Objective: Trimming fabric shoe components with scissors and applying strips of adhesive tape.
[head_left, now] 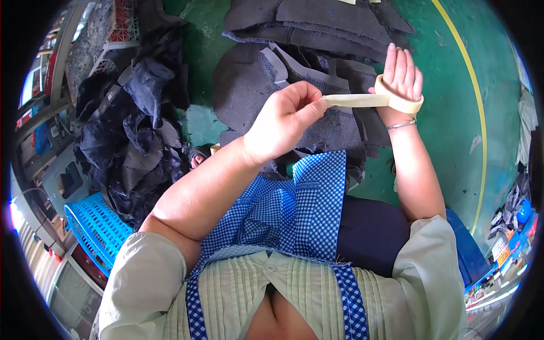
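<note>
A roll of cream masking tape (pixel 403 99) sits like a ring around my right hand (pixel 401 73), whose fingers point up and away. My left hand (pixel 283 122) pinches the free end of the tape strip (pixel 351 100) between thumb and fingers, and the strip runs taut from that hand to the roll. Both hands are raised above my lap, over a blue-and-white checked apron (pixel 294 204). Beneath them on the green floor lie dark grey fabric pieces (pixel 249 85).
A heap of dark cloth scraps (pixel 133 130) lies at my left, next to a blue plastic basket (pixel 93 226). More stacked dark fabric (pixel 317 22) lies ahead. A yellow line (pixel 479 113) curves across the green floor at right. A sandalled foot (pixel 199 156) shows beside the scraps.
</note>
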Available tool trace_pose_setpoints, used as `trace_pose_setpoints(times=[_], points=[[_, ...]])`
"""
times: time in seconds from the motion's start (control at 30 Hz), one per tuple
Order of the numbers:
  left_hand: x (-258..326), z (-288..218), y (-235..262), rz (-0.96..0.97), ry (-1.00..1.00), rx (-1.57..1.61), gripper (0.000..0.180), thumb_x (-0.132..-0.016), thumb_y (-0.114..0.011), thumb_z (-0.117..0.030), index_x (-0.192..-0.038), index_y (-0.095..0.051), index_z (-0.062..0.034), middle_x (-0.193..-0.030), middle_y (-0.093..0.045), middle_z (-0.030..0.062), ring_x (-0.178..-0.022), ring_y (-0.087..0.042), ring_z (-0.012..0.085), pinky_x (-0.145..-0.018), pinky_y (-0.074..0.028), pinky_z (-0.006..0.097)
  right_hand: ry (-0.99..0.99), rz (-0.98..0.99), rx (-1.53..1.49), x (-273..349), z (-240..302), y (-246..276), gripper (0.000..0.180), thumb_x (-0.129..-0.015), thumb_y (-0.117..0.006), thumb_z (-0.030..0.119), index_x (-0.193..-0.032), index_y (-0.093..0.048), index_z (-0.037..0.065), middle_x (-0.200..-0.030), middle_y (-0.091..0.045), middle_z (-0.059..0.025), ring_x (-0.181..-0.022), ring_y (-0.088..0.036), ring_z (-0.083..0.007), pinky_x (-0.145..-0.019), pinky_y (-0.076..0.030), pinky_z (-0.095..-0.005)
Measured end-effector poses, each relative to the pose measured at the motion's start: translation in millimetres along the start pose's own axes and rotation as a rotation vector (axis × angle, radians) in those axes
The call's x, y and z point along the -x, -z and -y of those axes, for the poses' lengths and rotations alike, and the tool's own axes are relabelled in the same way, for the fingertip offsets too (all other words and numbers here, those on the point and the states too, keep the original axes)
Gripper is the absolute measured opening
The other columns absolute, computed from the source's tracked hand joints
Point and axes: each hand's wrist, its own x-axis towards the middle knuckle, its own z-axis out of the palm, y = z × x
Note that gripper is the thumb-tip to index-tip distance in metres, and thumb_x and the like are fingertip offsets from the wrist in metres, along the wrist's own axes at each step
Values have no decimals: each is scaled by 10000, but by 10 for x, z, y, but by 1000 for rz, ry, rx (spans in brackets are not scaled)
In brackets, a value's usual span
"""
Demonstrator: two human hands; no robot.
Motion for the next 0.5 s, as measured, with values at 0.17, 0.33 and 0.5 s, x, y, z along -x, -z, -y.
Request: trace_pose_setpoints(times=[0.17,0.33,0.5], points=[[-21,-50,110,-170,-410,-604,60,-862,-596,-61,-861,-556,-16,-755,-549,27,-694,-522,119,-642,-451,258,-553,374,-2231,133,175,272,1116,-680,-830,309,-1496,-89,131,-1400,-365,-242,-1273,-428,-333,-946,-442,-434],[-92,113,421,18,-124,-636,102,-845,-622,-92,-829,-564,-8,-699,-520,28,-626,-478,96,-564,-408,252,-633,425,-1650,470,12,161,559,-918,-587,281,-1397,-369,93,-964,-638,-97,-733,-612,-139,-669,-507,-288],[-203,745,463,-80,-105,-926,138,-789,-624,-171,-814,-591,-39,-781,-607,130,-696,-602,278,-650,-492,380,-84,370,-989,778,340,87,235,-799,-691,247,-718,-632,34,-679,-588,-111,-683,-568,-306,-640,-471,-401]])
